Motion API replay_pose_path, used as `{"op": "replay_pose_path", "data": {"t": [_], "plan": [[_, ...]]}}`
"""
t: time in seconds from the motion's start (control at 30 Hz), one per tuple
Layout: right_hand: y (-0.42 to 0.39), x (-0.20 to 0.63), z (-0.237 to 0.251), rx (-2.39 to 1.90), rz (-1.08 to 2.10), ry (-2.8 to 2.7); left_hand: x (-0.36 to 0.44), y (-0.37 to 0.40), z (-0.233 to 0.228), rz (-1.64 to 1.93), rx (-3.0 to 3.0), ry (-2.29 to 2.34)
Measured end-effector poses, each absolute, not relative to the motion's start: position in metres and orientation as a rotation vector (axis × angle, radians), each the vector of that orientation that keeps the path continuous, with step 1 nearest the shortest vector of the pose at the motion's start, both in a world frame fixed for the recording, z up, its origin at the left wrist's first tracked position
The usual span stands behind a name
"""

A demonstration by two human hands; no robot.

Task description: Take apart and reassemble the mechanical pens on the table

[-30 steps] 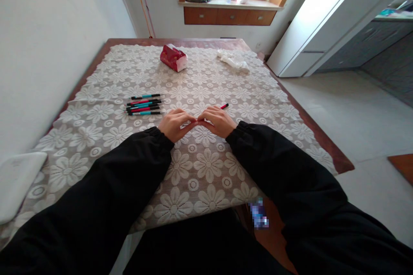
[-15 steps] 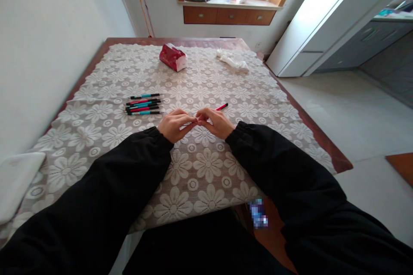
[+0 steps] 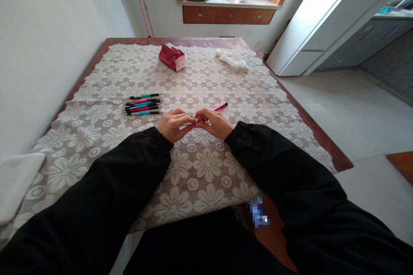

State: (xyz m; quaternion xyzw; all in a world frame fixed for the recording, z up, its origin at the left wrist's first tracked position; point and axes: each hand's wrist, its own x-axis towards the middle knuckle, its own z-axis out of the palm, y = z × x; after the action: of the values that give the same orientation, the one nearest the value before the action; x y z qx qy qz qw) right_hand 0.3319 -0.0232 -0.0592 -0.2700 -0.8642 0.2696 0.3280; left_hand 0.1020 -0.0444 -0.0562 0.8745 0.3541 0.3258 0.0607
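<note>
A red pen with a black end (image 3: 221,106) slants through my right hand (image 3: 213,123), and its back end sticks out past the knuckles. Thumb and fingers of that hand are closed around it. My left hand (image 3: 176,124) meets the right one, its thumb and fingertips pinched at the pen's front end. A small dark bit shows between the two sets of fingertips; the rest of the pen's front is hidden. Left of my hands, several pens (image 3: 142,105) in red, blue and black lie side by side on the flowered tablecloth (image 3: 208,163).
Farther back on the table are a red tissue pack (image 3: 171,56) and a crumpled white plastic bag (image 3: 232,61). A white flat object (image 3: 19,180) lies at the left edge. Behind the table stand a windowsill (image 3: 226,3) and a white fridge (image 3: 309,21).
The hands stay almost in place. My right fingers have shifted slightly, and a little more of the red pen shows behind them, along with a dark bit at the fingertips.
</note>
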Motion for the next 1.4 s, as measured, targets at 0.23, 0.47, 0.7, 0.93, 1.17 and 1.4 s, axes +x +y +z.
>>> {"op": "replay_pose_path", "data": {"t": [0.23,0.47,0.7,0.93,1.17,1.4], "plan": [[-0.008,0.348,-0.046,-0.847,0.301,-2.312,0.104,-0.047,-0.056,1.047,2.646,1.170],[0.019,0.370,-0.063,-1.073,0.212,-2.414,0.105,-0.046,-0.057,1.047,2.646,1.243],[0.021,0.371,-0.062,-1.020,0.245,-2.384,0.106,-0.047,-0.055,1.013,2.611,1.338],[0.025,0.376,-0.063,-1.067,0.220,-2.429,0.106,-0.048,-0.055,1.077,2.613,1.342],[0.023,0.372,-0.060,-1.068,0.185,-2.416,0.106,-0.047,-0.055,1.054,2.598,1.360],[0.028,0.380,-0.064,-0.986,0.256,-2.442,0.106,-0.047,-0.057,1.051,2.579,1.412]]}}
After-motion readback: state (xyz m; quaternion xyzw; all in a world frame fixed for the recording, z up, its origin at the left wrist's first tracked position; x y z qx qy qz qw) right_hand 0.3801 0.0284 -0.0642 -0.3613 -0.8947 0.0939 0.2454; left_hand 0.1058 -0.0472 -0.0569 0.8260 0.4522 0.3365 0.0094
